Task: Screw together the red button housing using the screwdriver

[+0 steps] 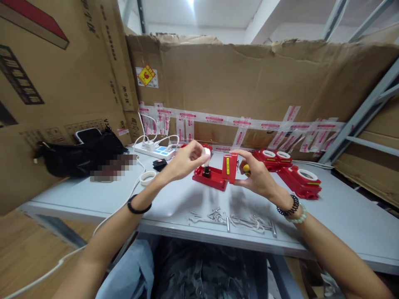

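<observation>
My left hand (186,161) is closed, with a small white part (206,154) pinched between thumb and fingers, just above an open red housing (215,182). Inside that housing stands a black component (206,171). My right hand (256,173) grips a red cover (230,169) with a yellow label, tilted up on edge by the housing's right end. Something yellow and black (246,168), perhaps a tool handle, shows within the same hand's curled fingers. Behind my left hand, another red piece (209,147) is mostly hidden.
Metal pins and hooks (218,216) lie along the table's front edge. Red housings with white rings (304,182) stand at right. A loose white ring (147,178), power strip (157,150), trailing white cable (102,222) and black bag (81,153) are at left. Cardboard (218,79) walls the back.
</observation>
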A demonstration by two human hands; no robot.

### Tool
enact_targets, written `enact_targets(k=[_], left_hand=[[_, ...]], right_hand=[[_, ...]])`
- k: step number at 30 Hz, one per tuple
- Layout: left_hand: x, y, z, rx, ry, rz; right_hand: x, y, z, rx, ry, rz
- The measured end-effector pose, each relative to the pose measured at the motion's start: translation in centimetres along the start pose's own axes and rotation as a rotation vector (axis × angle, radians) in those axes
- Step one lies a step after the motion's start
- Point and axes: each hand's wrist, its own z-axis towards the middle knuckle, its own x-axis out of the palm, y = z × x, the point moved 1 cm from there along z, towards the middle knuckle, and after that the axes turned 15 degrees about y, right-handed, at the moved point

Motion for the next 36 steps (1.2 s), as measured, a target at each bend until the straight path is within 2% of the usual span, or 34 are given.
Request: enact_targets(k=[2, 5, 7, 9, 11, 13, 21, 25, 32, 36], left_hand=[[-2.5, 0.2, -1.5, -0.054, -0.032, 0.2], [-6.3, 2.4, -4.3, -0.226, 0.045, 0.551], [-8.3, 4.5, -6.3, -0.36, 0.148, 0.638], [-9.4, 6.5, -7.8, -0.49, 0.2, 0.628], [-9.7, 7.9, -8.8, -0.564, 0.231, 0.613], [-9.5, 8.5, -9.2, -0.581, 0.24, 0.593], [-8.4, 8.4, -9.5, -0.587, 0.27, 0.523], [-8.5, 9.0, -9.7, -0.542, 0.253, 0.497], [-8.9, 9.6, -9.2, -0.6, 0.295, 0.529], [-8.9, 9.4, -9.2, -0.622, 0.277, 0.531]], right_hand=[[0.0, -0.1, -0.1, 0.012, 0.013, -0.007], [0.0, -0.2, -0.1, 0.017, 0.031, -0.01], [0.1, -0.1, -0.1, 0.018, 0.039, -0.002], [0.2, 0.1, -0.1, 0.019, 0.048, 0.008], [0.3, 0.1, 0.0, 0.021, 0.057, 0.014], [0.3, 0.2, -0.1, 0.027, 0.064, 0.015], [0.3, 0.1, -0.1, 0.028, 0.077, 0.01], [0.3, 0.2, -0.1, 0.033, 0.084, 0.013], [0.2, 0.1, -0.1, 0.037, 0.089, -0.012], [0.2, 0.1, -0.2, 0.038, 0.091, -0.006]])
